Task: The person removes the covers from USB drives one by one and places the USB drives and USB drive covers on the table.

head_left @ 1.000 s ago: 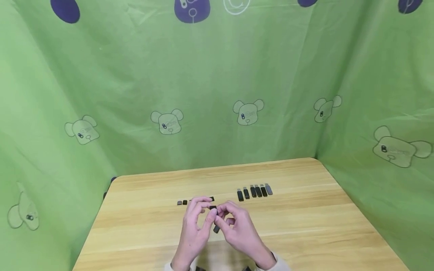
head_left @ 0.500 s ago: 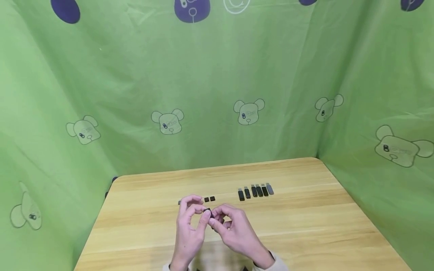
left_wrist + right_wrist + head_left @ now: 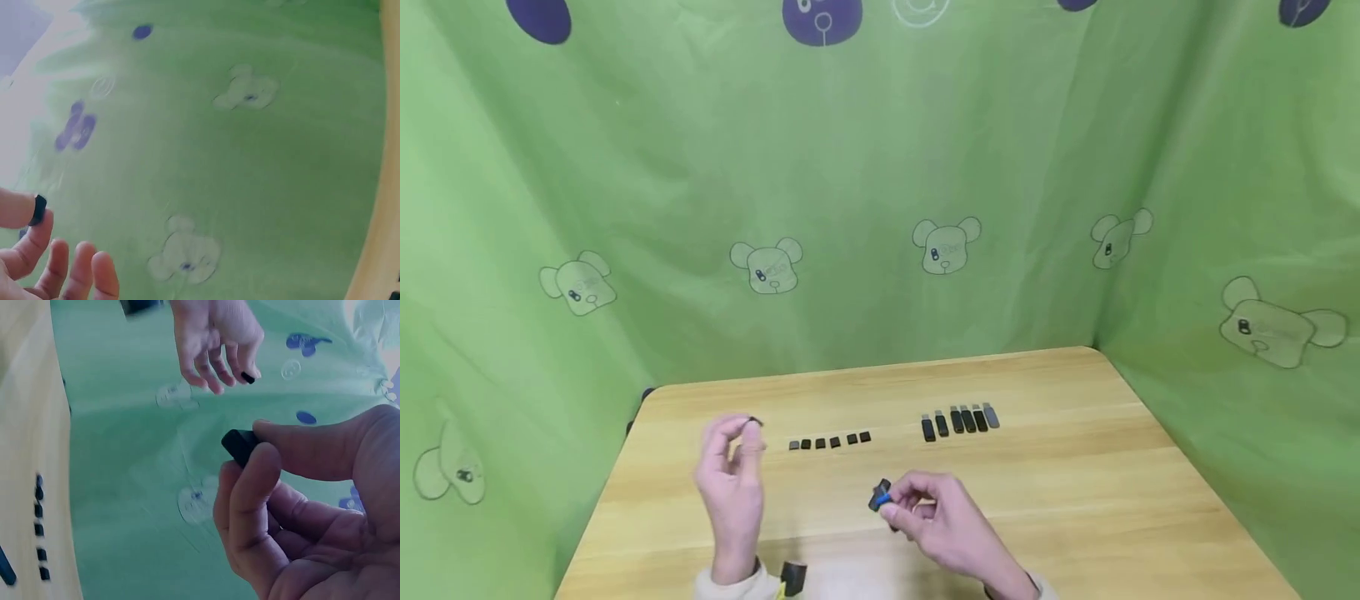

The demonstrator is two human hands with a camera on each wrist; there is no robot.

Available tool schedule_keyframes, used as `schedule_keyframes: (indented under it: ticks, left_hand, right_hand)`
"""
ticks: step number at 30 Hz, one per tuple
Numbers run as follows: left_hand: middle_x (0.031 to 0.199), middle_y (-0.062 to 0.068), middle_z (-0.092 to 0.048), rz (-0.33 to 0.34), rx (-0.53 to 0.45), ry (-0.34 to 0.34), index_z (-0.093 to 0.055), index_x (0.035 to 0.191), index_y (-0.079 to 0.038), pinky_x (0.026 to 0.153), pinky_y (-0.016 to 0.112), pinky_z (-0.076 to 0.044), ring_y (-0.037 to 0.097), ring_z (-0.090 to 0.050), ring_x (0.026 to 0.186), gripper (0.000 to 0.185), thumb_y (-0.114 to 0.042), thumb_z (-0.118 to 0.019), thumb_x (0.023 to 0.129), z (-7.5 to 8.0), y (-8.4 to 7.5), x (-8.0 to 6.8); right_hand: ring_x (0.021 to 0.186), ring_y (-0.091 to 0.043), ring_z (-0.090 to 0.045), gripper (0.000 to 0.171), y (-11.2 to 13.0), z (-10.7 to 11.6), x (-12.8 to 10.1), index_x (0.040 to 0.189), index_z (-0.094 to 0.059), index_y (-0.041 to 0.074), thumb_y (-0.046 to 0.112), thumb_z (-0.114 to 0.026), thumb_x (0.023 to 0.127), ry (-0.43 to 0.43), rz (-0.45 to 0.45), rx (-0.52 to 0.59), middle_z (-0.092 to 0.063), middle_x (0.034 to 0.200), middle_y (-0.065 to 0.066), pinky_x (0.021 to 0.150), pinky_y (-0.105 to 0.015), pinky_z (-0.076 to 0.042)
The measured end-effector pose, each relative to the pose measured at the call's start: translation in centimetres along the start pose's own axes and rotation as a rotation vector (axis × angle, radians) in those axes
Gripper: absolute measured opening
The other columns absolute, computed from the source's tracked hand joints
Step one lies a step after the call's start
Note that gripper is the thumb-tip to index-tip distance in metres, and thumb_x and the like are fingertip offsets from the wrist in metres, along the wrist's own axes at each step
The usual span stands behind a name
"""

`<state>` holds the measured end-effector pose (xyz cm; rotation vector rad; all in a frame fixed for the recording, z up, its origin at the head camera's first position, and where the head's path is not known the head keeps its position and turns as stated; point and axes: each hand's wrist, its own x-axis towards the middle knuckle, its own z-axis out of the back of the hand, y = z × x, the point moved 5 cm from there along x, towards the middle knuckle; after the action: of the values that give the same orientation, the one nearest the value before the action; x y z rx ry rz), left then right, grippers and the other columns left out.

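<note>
My left hand (image 3: 732, 492) is raised left of centre in the head view, its thumb and forefinger pinching a small black cap (image 3: 39, 210). In the right wrist view that cap shows at its fingertips, well apart from my right hand (image 3: 951, 518). The right hand pinches a black USB stick (image 3: 239, 446) between thumb and fingers; in the head view a blue part and more black pieces show beside its fingertips, their lower ends hidden by the fingers. Beyond the hands lies a row of several small dark caps (image 3: 820, 443). Farther right, several uncapped USB sticks (image 3: 957, 420) lie side by side.
The wooden table (image 3: 1060, 500) has rounded far corners. Green curtains (image 3: 865, 317) with bear-head prints hang behind it and on both sides. A black wrist device (image 3: 793, 577) shows by the left sleeve (image 3: 733, 585).
The hands were together over the black USB stick; they have parted. My left hand has moved left with the cap, uncovering the blue part and the whole cap row. The right hand stays near its place.
</note>
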<state>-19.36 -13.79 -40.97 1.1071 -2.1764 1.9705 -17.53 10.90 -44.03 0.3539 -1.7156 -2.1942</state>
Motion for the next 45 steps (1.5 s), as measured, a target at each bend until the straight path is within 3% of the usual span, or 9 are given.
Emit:
schedule_keyframes:
  ticks: [4, 10, 13, 19, 24, 31, 38, 45]
  left_hand:
    - [0.095, -0.004, -0.065, -0.023, -0.031, 0.095, -0.06, 0.099, 0.018, 0.075, 0.018, -0.058, 0.004, -0.063, 0.087, 0.015, 0.003, -0.061, 0.097, -1.0, 0.5, -0.6]
    - [0.088, -0.003, -0.073, -0.047, -0.08, 0.117, -0.064, 0.097, 0.016, 0.068, 0.021, -0.06, 0.005, -0.069, 0.079, 0.01, 0.006, -0.064, 0.094, -1.3, 1.0, -1.4]
    - [0.084, -0.006, -0.075, -0.025, -0.079, 0.119, -0.068, 0.095, 0.015, 0.061, 0.022, -0.059, 0.006, -0.07, 0.075, 0.009, 0.006, -0.068, 0.091, -1.2, 1.2, -1.5]
    - [0.077, -0.001, -0.077, 0.03, -0.082, 0.111, -0.07, 0.094, 0.014, 0.051, 0.023, -0.056, 0.008, -0.069, 0.063, 0.01, 0.006, -0.072, 0.088, -0.9, 1.5, -1.8]
    - [0.075, 0.002, -0.076, 0.057, -0.043, 0.1, -0.071, 0.093, 0.012, 0.049, 0.023, -0.055, 0.009, -0.066, 0.06, 0.009, 0.005, -0.073, 0.087, -0.8, 1.6, -2.1]
    - [0.075, -0.002, -0.075, 0.117, 0.022, 0.092, -0.072, 0.094, 0.01, 0.05, 0.026, -0.056, 0.012, -0.065, 0.061, 0.012, 0.001, -0.075, 0.087, -0.9, 1.9, -2.8]
    - [0.076, 0.002, -0.075, 0.147, 0.036, 0.085, -0.074, 0.094, 0.005, 0.051, 0.025, -0.056, 0.009, -0.064, 0.061, 0.009, 0.0, -0.075, 0.087, -0.8, 2.2, -2.9]
    - [0.077, 0.003, -0.076, 0.129, 0.085, 0.087, -0.075, 0.096, 0.0, 0.053, 0.025, -0.056, 0.012, -0.065, 0.06, 0.008, -0.003, -0.076, 0.088, -0.7, 2.1, -3.1]
  right_hand:
    - [0.072, -0.007, -0.064, 0.019, 0.3, 1.1, 0.5, 0.097, -0.068, 0.0, 0.017, -0.073, 0.093, -0.086, 0.031, -0.023, -0.067, 0.089, -0.013, 0.055, -0.019, -0.053]
    - [0.072, -0.007, -0.065, 0.02, -0.1, 2.2, 1.1, 0.1, -0.068, 0.002, 0.02, -0.073, 0.093, -0.137, 0.023, -0.061, -0.067, 0.09, -0.012, 0.061, -0.024, -0.058]
    - [0.071, -0.01, -0.065, 0.021, -0.5, 3.4, 1.9, 0.104, -0.067, 0.003, 0.021, -0.071, 0.095, -0.184, 0.016, -0.087, -0.068, 0.09, -0.013, 0.063, -0.028, -0.06]
    - [0.059, -0.018, -0.063, 0.014, -1.7, 6.4, 4.2, 0.107, -0.063, 0.006, 0.018, -0.064, 0.1, -0.287, -0.059, -0.12, -0.065, 0.077, -0.009, 0.056, -0.034, -0.059]
    - [0.052, -0.019, -0.061, 0.013, -3.2, 7.8, 6.4, 0.109, -0.063, 0.006, 0.017, -0.062, 0.101, -0.325, -0.081, -0.211, -0.064, 0.068, -0.007, 0.05, -0.028, -0.053]
    - [0.057, -0.015, -0.058, 0.025, -5.9, 8.4, 8.6, 0.125, -0.062, 0.004, 0.01, -0.061, 0.1, -0.356, -0.152, -0.273, -0.065, 0.074, -0.01, 0.049, -0.024, -0.045]
    - [0.056, -0.014, -0.06, 0.015, -8.3, 8.4, 9.7, 0.091, -0.069, 0.002, 0.016, -0.071, 0.094, -0.458, -0.209, -0.349, -0.069, 0.073, -0.009, 0.051, -0.026, -0.047]
    - [0.057, -0.014, -0.056, 0.019, -11.9, 8.0, 11.0, 0.084, -0.072, 0.004, 0.021, -0.074, 0.091, -0.495, -0.293, -0.424, -0.068, 0.07, -0.004, 0.056, -0.026, -0.044]
